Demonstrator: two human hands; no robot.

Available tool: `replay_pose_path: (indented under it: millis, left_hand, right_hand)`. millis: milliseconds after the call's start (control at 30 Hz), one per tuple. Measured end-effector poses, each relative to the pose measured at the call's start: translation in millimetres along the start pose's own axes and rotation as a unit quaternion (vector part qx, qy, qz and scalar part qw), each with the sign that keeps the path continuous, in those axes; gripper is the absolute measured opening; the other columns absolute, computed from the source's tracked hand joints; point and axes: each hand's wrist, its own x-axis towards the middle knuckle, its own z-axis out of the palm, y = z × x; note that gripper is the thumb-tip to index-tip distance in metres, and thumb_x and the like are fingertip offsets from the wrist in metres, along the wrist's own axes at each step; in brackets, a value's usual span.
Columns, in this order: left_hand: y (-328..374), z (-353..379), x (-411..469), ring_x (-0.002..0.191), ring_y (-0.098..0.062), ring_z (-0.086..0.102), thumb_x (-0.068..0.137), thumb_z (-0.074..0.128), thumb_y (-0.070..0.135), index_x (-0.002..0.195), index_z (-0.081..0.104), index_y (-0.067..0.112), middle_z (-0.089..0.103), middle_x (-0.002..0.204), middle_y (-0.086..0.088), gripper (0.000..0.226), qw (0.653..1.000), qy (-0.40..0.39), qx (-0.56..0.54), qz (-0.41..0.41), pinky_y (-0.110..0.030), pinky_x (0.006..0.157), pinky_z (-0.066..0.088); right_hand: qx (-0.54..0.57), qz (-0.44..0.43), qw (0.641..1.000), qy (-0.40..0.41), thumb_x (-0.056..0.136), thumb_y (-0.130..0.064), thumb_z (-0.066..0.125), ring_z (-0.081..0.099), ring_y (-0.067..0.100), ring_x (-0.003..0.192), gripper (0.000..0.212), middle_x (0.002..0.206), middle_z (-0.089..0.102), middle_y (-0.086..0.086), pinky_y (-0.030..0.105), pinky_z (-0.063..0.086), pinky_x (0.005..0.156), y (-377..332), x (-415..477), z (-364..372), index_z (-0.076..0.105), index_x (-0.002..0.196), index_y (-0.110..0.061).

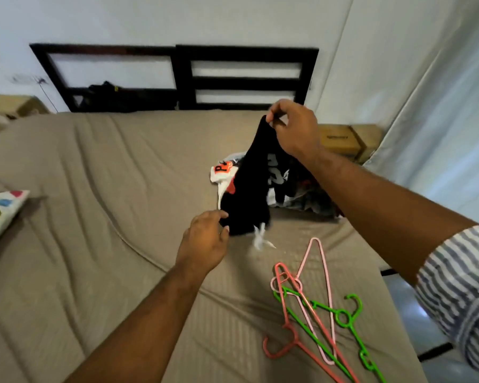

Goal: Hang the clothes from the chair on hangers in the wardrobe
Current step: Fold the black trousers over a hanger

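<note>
Hands in view: 2. Right hand (293,125) is raised above the bed (108,175), wrist bent down, thumb and forefinger pinched on the top edge of one black garment (249,183), which hangs straight down from that pinch. Right forearm is bare, with a striped sleeve (459,286) pushed up.

Left hand (205,239) is lower and reaches forward, fingers loosely bent, tips at the garment's bottom edge. Contact is seen; whether it grips cannot be told.

Clothes pile (304,194): 1, on the bed just behind the hanging garment, with a white-and-orange piece (221,170) at its left.

Hangers: 3, overlapping on the bed near the right forearm: pale pink hanger (326,272), coral hanger (295,337), green hanger (354,338).

Pillow (0,211): 1, at the far left. Dark headboard (183,78) stands against the wall.
</note>
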Motion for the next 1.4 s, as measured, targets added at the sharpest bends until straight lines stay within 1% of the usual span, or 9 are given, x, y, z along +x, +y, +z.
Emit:
replay_pose_path:
  millis: [200,533,767,900,1033,1133,1200,1267,1400]
  left_hand:
    - [76.5,-26.9,-29.0,0.100,0.011,0.060,0.086,0.080,0.028,0.142,0.047,0.020,0.059,0.115,0.023,0.066,0.960,-0.122,-0.251,-0.020,0.001,0.083,0.041]
    - [93.6,-79.2,-50.7,0.098,-0.022,0.069,0.093,0.064,0.014,0.111,0.070,0.019,0.075,0.097,-0.001,0.019,0.930,-0.021,-0.366,-0.035,-0.036,0.094,0.052]
    - [85.4,-167.6,-55.5,0.085,-0.025,0.069,0.102,0.057,0.019,0.096,0.068,0.008,0.072,0.091,-0.009,0.016,0.785,0.006,-0.593,-0.180,-0.033,0.076,0.056]
    - [67.7,-202.7,-55.9,0.092,-0.022,0.059,0.104,0.054,0.018,0.124,0.058,0.004,0.061,0.104,-0.008,0.025,0.731,-0.020,-0.641,-0.234,-0.036,0.088,0.048]
    - [48.1,-222.8,-64.2,0.108,-0.029,0.060,0.104,0.054,0.019,0.128,0.058,0.003,0.062,0.115,-0.015,0.030,0.724,-0.049,-0.644,-0.243,-0.044,0.099,0.051]
    - [40.9,-237.3,-71.1,0.088,-0.024,0.062,0.104,0.051,0.022,0.088,0.061,0.008,0.065,0.088,-0.010,0.023,0.711,-0.129,-0.661,-0.204,-0.039,0.085,0.056]
    - [31.6,-255.2,-81.2,0.087,-0.022,0.065,0.103,0.053,0.033,0.087,0.061,0.007,0.067,0.085,-0.010,0.031,0.730,-0.215,-0.630,-0.151,-0.038,0.089,0.055]
    - [23.5,-275.1,-91.0,0.095,-0.022,0.063,0.098,0.053,0.055,0.106,0.063,0.010,0.065,0.104,-0.012,0.047,0.828,-0.279,-0.479,-0.086,-0.041,0.093,0.052]
    - [33.2,-294.0,-111.9,0.118,-0.022,0.054,0.086,0.051,0.075,0.135,0.047,0.027,0.050,0.132,-0.002,0.069,0.958,-0.077,-0.273,0.041,-0.043,0.100,0.049]
  right_hand:
    - [0.109,-0.113,0.987,0.018,0.084,0.004,0.065,0.065,0.002,0.074,0.024,0.086,0.071,-0.007,0.012,0.048,0.074,-110.3,1.5,-55.5,0.064,0.084,-0.020]
    - [0.143,-0.029,0.984,0.104,0.086,0.001,0.065,0.065,0.001,0.077,0.017,0.092,0.071,-0.006,0.019,0.052,0.073,-156.9,-37.7,-125.2,0.068,0.095,-0.012]
    - [0.114,0.066,0.983,-0.130,0.086,-0.053,0.072,0.063,0.013,0.107,0.057,0.139,0.052,-0.005,0.022,0.056,0.087,-185.7,-116.7,-133.0,0.050,0.137,-0.039]
    - [0.127,-0.008,0.941,-0.315,0.062,-0.079,0.074,0.036,0.002,0.143,0.109,0.156,0.036,-0.015,0.023,0.033,0.117,-218.5,-169.4,-110.5,0.031,0.154,-0.041]
    - [-0.043,-0.051,0.938,-0.340,0.076,-0.041,0.085,0.012,0.005,0.151,0.091,0.165,0.014,-0.016,0.030,0.020,0.123,-238.3,-196.4,-82.1,0.033,0.150,-0.054]
    - [-0.040,-0.033,0.982,-0.181,0.083,0.001,0.061,0.047,0.005,0.134,0.058,0.141,0.056,-0.013,0.039,0.041,0.114,-246.6,-202.2,-64.5,0.070,0.125,-0.039]
    - [-0.031,0.009,0.996,-0.088,0.087,0.002,0.059,0.063,0.003,0.109,0.043,0.114,0.072,-0.010,0.034,0.053,0.099,-257.5,-202.4,-58.0,0.076,0.112,-0.028]
    - [-0.057,0.018,0.998,-0.004,0.091,-0.011,0.058,0.066,0.006,0.083,0.022,0.088,0.073,-0.006,0.031,0.055,0.078,-276.9,-195.3,-56.8,0.076,0.094,-0.023]
    - [0.015,0.203,0.976,0.080,0.088,-0.013,0.056,0.051,0.016,0.055,0.029,0.057,0.052,0.003,0.030,0.038,0.057,-318.0,-164.3,-63.3,0.055,0.059,-0.010]
